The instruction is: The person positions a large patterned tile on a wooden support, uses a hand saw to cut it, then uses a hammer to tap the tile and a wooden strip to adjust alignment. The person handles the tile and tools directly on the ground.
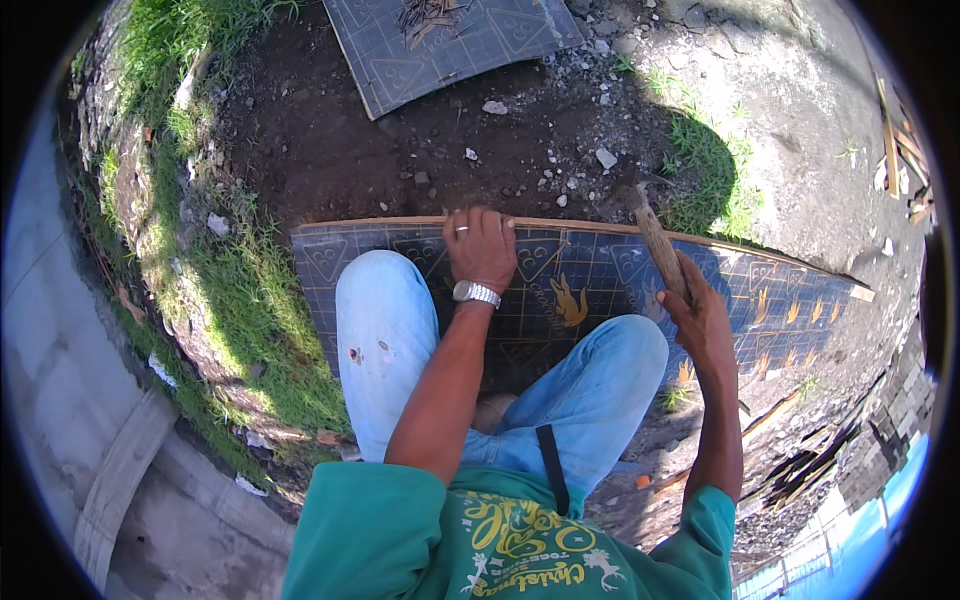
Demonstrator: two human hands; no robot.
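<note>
A long dark-faced plywood panel with a printed grid and yellow figures lies across in front of me, partly under my bent knees. Along its far edge runs a thin wooden strip. My left hand is closed over that strip, fingers curled over the edge; whether a small item is pinched there is hidden. In my right hand is a hammer, gripped low on its worn wooden handle. Its head is raised beyond the strip, right of my left hand, and looks blurred against the ground.
Ahead lies another dark plywood sheet with a pile of nails or small slivers on it. Stones dot the dirt. Grass and a concrete structure are on the left. Scrap wood lies far right.
</note>
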